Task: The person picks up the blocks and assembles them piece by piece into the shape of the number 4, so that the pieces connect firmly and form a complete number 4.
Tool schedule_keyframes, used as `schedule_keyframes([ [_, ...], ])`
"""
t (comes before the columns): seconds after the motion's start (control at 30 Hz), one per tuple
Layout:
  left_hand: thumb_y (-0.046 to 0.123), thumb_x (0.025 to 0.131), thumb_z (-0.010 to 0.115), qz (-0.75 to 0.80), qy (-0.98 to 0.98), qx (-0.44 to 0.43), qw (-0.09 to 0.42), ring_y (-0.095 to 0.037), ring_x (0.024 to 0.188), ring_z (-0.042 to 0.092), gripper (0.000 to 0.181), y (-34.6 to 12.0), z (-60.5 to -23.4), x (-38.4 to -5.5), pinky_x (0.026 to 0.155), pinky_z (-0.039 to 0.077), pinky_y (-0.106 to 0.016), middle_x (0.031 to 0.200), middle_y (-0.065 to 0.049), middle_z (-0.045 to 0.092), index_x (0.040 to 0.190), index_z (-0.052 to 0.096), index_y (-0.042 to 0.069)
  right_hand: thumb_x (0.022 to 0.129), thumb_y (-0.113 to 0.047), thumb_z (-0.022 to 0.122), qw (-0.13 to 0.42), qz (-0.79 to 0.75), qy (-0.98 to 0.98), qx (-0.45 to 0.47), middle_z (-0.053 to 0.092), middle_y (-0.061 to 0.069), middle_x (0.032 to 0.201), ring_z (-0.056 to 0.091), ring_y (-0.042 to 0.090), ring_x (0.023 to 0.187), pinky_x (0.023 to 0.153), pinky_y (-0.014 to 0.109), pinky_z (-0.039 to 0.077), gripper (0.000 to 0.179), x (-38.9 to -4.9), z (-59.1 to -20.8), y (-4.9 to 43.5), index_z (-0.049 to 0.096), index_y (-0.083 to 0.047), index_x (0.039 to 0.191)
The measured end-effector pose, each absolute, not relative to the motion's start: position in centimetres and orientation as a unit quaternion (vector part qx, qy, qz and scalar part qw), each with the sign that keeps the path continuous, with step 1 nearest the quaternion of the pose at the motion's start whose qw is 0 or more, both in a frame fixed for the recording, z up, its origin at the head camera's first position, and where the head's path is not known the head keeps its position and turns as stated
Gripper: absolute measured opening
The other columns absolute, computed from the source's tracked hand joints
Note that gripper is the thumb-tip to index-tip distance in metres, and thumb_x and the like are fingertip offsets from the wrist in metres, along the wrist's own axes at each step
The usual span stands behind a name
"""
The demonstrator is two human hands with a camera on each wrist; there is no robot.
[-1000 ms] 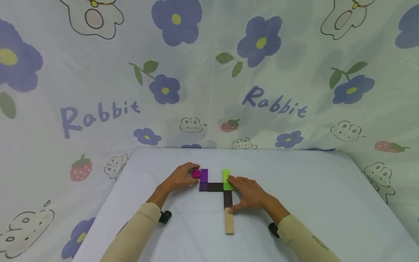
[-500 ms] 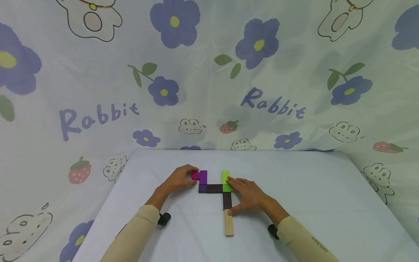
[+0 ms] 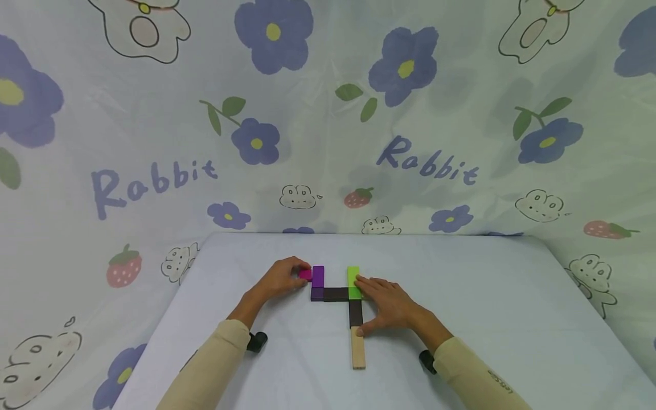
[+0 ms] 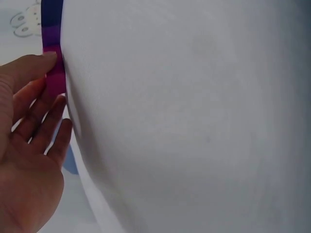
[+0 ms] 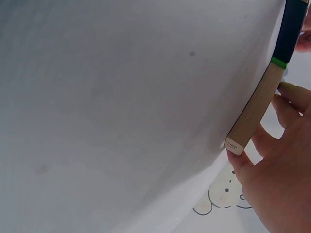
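Observation:
In the head view, my left hand (image 3: 281,279) pinches a small magenta block (image 3: 306,275) between thumb and fingers. That block lies right against the left side of a purple block (image 3: 318,275). A dark purple block (image 3: 317,294) and a dark brown block (image 3: 335,294) run from there to a lime green block (image 3: 353,279). My right hand (image 3: 392,304) lies spread, fingertips at the green block's right side. Its thumb touches the top end of a plain wooden block (image 3: 358,350), below a second dark brown block (image 3: 356,313). In the right wrist view, the wooden block (image 5: 255,111) hides some fingertips.
A white cloth-covered table (image 3: 476,296) carries the row of blocks near its middle. Behind it hangs a curtain (image 3: 328,125) printed with flowers, rabbits and strawberries. Black wrist cameras sit under both forearms, the left camera (image 3: 258,341) and the right camera (image 3: 427,361).
The magenta block sits slightly lower beside the purple block than a second ago, still pinched by the left hand. The head view has shifted a little. The right hand stays in place.

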State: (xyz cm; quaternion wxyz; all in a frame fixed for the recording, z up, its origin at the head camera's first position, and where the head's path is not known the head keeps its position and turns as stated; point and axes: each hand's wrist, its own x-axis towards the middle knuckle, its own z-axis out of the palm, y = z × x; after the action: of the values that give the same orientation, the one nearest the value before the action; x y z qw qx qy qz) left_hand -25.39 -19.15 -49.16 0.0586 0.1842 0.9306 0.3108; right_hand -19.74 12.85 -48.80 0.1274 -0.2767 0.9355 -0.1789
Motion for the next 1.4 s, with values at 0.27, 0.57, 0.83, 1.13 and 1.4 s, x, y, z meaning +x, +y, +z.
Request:
schedule_keyframes([
  [0.27,0.009,0.087,0.079,0.308,0.931,0.185,0.059,-0.029,0.115,0.061,0.036,-19.02,-48.82,-25.27,0.104,0.046,-0.048,0.117,-0.007,0.068,0.122,0.070,0.005,0.069,-0.075,0.077,0.127,-0.178,0.935,-0.280,0.030,0.000,0.164,0.029,0.033,0.148,0.114,0.062,0.027,0.115,-19.72,-48.73,12.90,0.033,-0.018,0.159],
  [0.57,0.009,0.087,0.078,0.307,0.931,0.191,0.057,-0.029,0.115,0.061,0.035,-19.05,-48.66,-25.38,0.104,0.046,-0.048,0.117,-0.007,0.068,0.121,0.070,0.005,0.068,-0.075,0.077,0.130,-0.179,0.935,-0.276,0.029,0.000,0.164,0.029,0.033,0.148,0.114,0.062,0.026,0.116,-19.73,-48.64,12.87,0.033,-0.018,0.160],
  [0.83,0.010,0.088,0.078,0.317,0.928,0.185,0.063,-0.029,0.113,0.060,0.035,-19.12,-48.56,-25.62,0.103,0.046,-0.049,0.118,-0.008,0.068,0.121,0.070,0.005,0.069,-0.074,0.077,0.130,-0.179,0.936,-0.275,0.029,-0.001,0.165,0.028,0.033,0.148,0.115,0.062,0.025,0.116,-19.75,-48.68,12.87,0.033,-0.018,0.160],
  [1.13,0.011,0.090,0.076,0.326,0.924,0.189,0.066,-0.031,0.115,0.060,0.033,-19.30,-48.46,-25.70,0.104,0.044,-0.051,0.119,-0.010,0.068,0.121,0.070,0.004,0.069,-0.074,0.077,0.133,-0.181,0.934,-0.277,0.031,0.001,0.164,0.030,0.033,0.148,0.114,0.061,0.026,0.114,-19.77,-48.59,12.80,0.034,-0.018,0.159],
  [1.4,0.011,0.090,0.075,0.326,0.923,0.195,0.067,-0.031,0.113,0.060,0.033,-19.36,-48.19,-25.98,0.103,0.045,-0.051,0.118,-0.010,0.068,0.121,0.069,0.003,0.069,-0.074,0.077,0.134,-0.186,0.933,-0.278,0.031,0.001,0.164,0.030,0.034,0.147,0.114,0.062,0.027,0.115,-19.82,-48.67,12.78,0.034,-0.017,0.159],
])
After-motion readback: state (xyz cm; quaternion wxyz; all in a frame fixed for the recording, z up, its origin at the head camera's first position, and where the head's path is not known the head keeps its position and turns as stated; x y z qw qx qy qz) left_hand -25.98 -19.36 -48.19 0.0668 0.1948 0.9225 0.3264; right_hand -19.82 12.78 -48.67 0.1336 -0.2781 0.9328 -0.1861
